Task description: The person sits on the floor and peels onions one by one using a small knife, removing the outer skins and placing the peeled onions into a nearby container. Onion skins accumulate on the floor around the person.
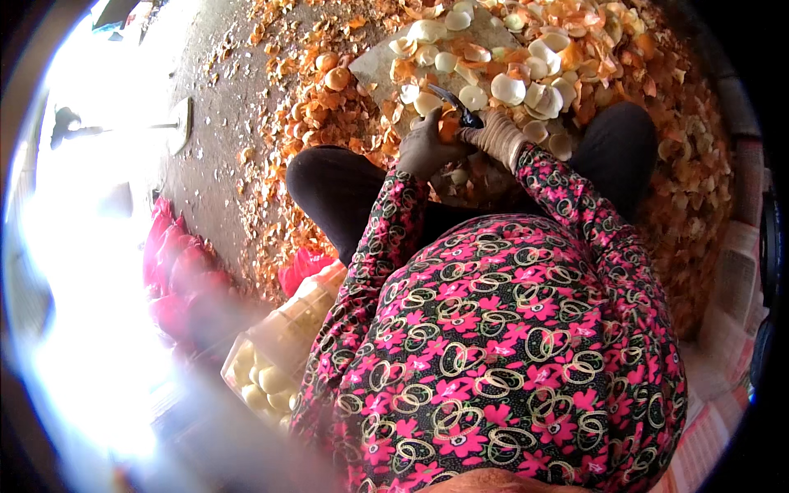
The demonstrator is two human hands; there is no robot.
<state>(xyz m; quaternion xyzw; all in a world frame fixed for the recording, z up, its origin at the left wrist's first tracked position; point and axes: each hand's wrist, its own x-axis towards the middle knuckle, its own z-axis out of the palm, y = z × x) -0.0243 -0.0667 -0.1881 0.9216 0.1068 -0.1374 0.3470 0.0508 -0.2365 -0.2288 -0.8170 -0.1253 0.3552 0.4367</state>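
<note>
My left hand (pixel 430 145), in a dark glove, is closed around an onion (pixel 449 128) with orange skin, partly hidden by the fingers. My right hand (pixel 500 137), in a paler ribbed glove, grips the black handle of a knife (pixel 471 117). The knife's curved blade points up and left, just beyond the onion. Both hands meet between my bent knees. Cut onion ends and pale outer layers (pixel 508 90) lie scattered just beyond them, among dry orange skins (pixel 622 68).
A pale plastic crate (pixel 294 320) holding peeled onions (pixel 271 380) stands by my left side. Red sacks (pixel 179 271) lie farther left. Unpeeled onions (pixel 337 79) rest among skins on the floor (pixel 216 154). Glare washes out the far left.
</note>
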